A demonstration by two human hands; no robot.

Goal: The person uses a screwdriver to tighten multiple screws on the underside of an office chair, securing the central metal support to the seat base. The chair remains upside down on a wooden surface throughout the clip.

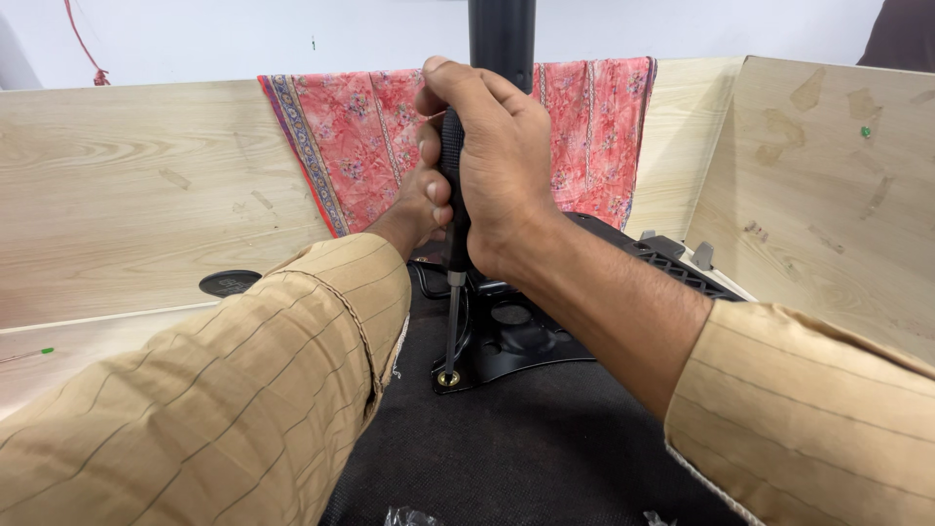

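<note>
The right hand (492, 161) is clamped round the black handle of a screwdriver (453, 292); the left hand (421, 209), behind it, steadies the same handle. The tip sits in a brass-ringed screw (449, 377) at the corner of the black metal plate (516, 341); driving appears under way, calling for upright pressure. No labels are visible; clear wrapping (409, 516) lies at the bottom edge.

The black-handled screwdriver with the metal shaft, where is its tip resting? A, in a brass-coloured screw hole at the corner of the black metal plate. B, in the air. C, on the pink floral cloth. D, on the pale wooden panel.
A: the black-handled screwdriver stands upright, tip in the brass-coloured screw hole of the black metal plate.
</note>
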